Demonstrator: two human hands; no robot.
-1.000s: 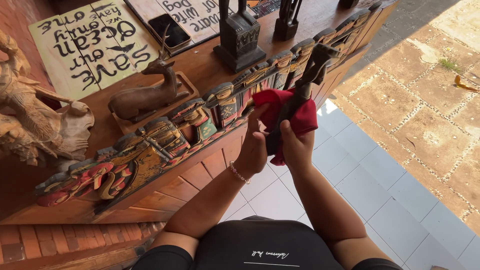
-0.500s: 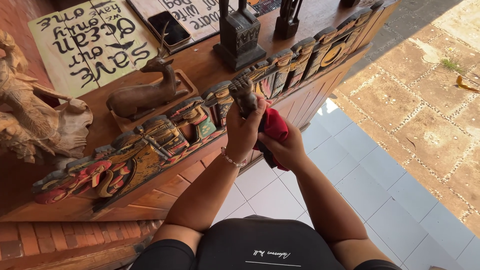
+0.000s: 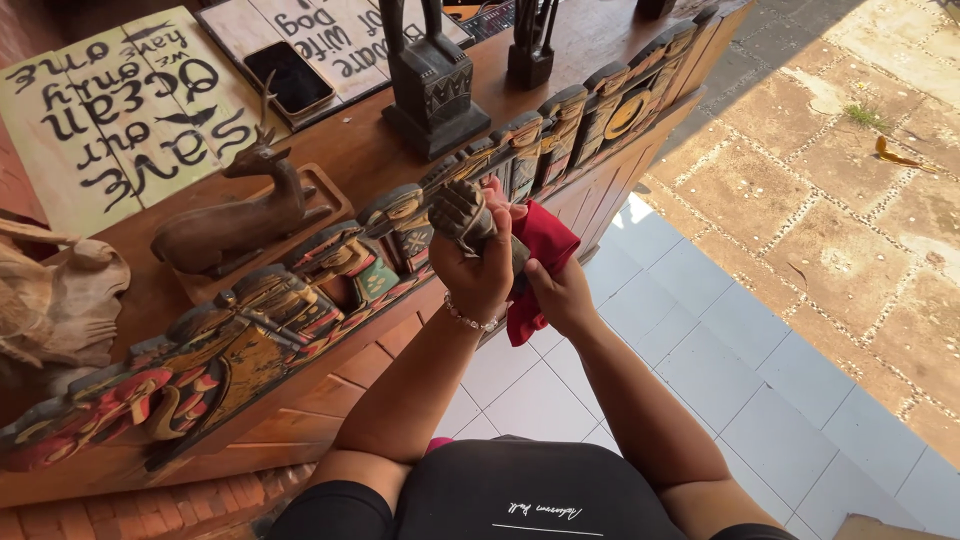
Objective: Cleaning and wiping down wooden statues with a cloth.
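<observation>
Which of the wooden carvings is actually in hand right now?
The small dark figurine, gripped by the left hand beside the red cloth. The deer carving and tall statues stand untouched.

A dark carved wooden figure (image 3: pixel 462 213) is gripped by the left hand (image 3: pixel 478 268), while a red cloth (image 3: pixel 535 262) is pressed against it by the right hand (image 3: pixel 562 295), beside the painted carved panel (image 3: pixel 300 300) on the bench (image 3: pixel 350 150).

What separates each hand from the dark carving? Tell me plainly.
Nothing separates the left hand from the dark carving: its fingers wrap it directly. The red cloth lies between the right hand and the carving's lower part.
</observation>
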